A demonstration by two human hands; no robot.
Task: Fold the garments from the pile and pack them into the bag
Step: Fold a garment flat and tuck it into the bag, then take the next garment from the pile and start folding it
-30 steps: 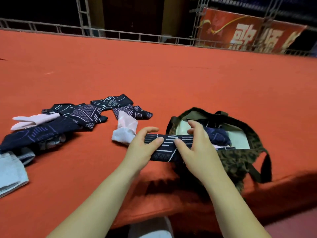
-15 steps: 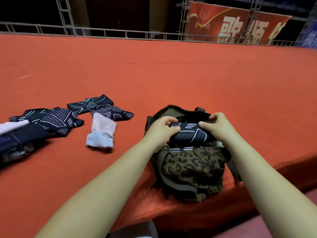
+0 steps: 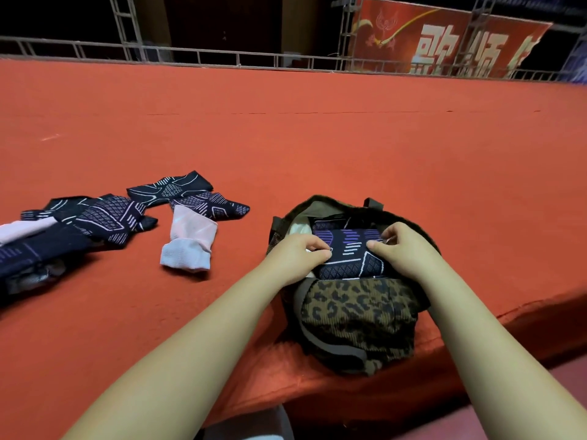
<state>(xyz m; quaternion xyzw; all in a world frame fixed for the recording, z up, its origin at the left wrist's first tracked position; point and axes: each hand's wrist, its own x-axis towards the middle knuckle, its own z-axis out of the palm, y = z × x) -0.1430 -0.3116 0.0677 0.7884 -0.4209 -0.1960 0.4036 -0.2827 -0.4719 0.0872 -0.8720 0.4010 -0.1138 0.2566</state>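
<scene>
Fingers of our left hand (image 3: pixel 298 254) and right hand (image 3: pixel 401 249) pinch the folded navy patterned sock (image 3: pixel 349 258) inside the leopard-print fabric bag (image 3: pixel 355 319) at four o'clock, tucking it flat so that more fit.

- Light is moderate and warm, brightest across the middle of the orange-red bench (image 3: pixel 317 138); the space behind the far railing (image 3: pixel 222 57) is nearly black.
- Shadows are soft: dark patches lie under the sock pile (image 3: pixel 63 236) at the left and along the bench's near right edge.
- No strong glare; the forearms carry a mild even sheen.
- Wide-angle distortion bends the far bench edge and railing and stretches the forearms toward the lower corners.
- The banner (image 3: pixel 444 42) looks slightly soft, and the left edge is dim.
</scene>
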